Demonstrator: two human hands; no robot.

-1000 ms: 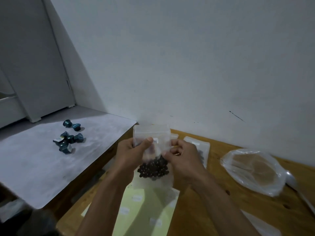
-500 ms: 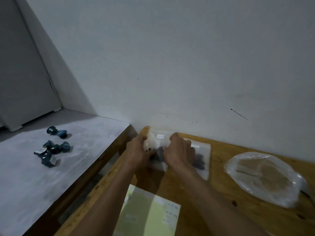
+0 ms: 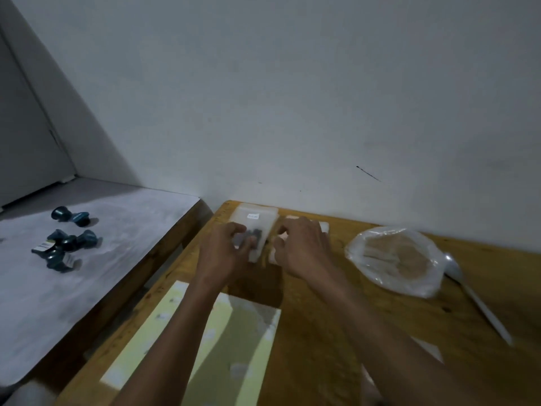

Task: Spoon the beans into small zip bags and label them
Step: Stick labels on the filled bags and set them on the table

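1. Head view, middle of the frame: a small clear plastic zip bag with dark beans inside [image 3: 255, 230] lies flat on the far left corner of the light brown wooden table [image 3: 336, 332], close to the pale wall. A little white label sits near its upper end.
2. The left hand [image 3: 224, 256] rests on the lower part of that bag, its fingers bent down onto the plastic over the beans; whether it pinches the bag or only presses it cannot be told.
3. The right hand [image 3: 301, 247] lies just to the right, fingers curled down onto a second clear zip bag [image 3: 322, 227], most of which it hides; its hold cannot be made out either.
4. Right of the frame: a crumpled clear plastic bag with pale brown contents [image 3: 395, 259] lies on the table, and a white plastic spoon [image 3: 471, 297] lies beside it, bowl towards the wall.
5. Lower middle: a pale yellow sheet carrying small white stickers [image 3: 210, 347] lies on the table beneath the forearms.
6. Left of the frame: a grey-white surface [image 3: 73, 288] stands beside the table, with a cluster of dark teal capsules [image 3: 64, 244] on it.
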